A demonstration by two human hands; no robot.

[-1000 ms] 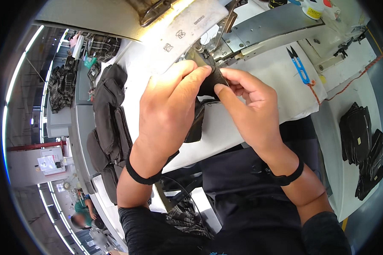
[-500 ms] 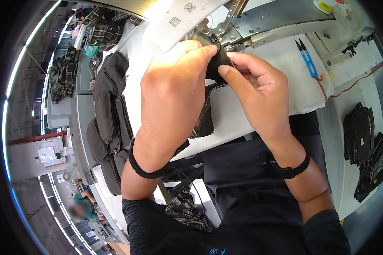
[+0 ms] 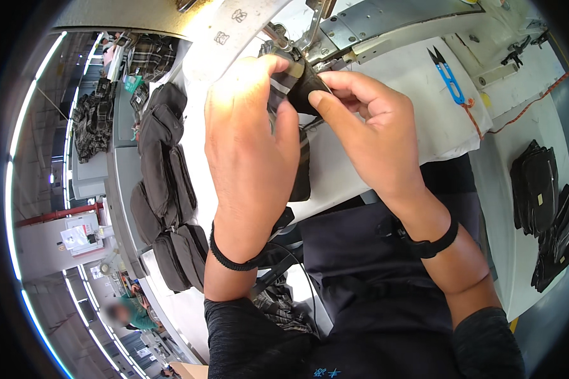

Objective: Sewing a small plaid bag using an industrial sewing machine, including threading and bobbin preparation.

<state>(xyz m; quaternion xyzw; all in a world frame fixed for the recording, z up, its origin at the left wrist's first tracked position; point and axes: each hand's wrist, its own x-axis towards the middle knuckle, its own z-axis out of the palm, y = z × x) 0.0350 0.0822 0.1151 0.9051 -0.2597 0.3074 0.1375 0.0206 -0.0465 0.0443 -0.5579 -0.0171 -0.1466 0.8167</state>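
Under the lit sewing machine (image 3: pixel 341 28), a dark fabric piece (image 3: pixel 306 91) with a plaid band is held near the needle area. My left hand (image 3: pixel 250 151) is on its left side, index finger curled at the top, thumb lower by the band, the other fingers largely hidden. My right hand (image 3: pixel 376 136) pinches the right edge between thumb and index finger, the remaining fingers curled. More fabric hangs below them on the white work surface (image 3: pixel 335 174). Blue thread snips (image 3: pixel 448 78) on an orange cord lie to the right.
Dark padded pieces (image 3: pixel 167 164) lie in a row at left, with plaid cloth (image 3: pixel 95 120) behind. Stacked dark pieces (image 3: pixel 531 189) rest on a right-hand shelf (image 3: pixel 499 265). A co-worker in green (image 3: pixel 139 314) sits at lower left. A black cable (image 3: pixel 303 271) hangs below the table edge.
My left thumb has slid down and back from the fabric's top, exposing the plaid band. My right hand stays pinched on the edge, shifted slightly with the piece.
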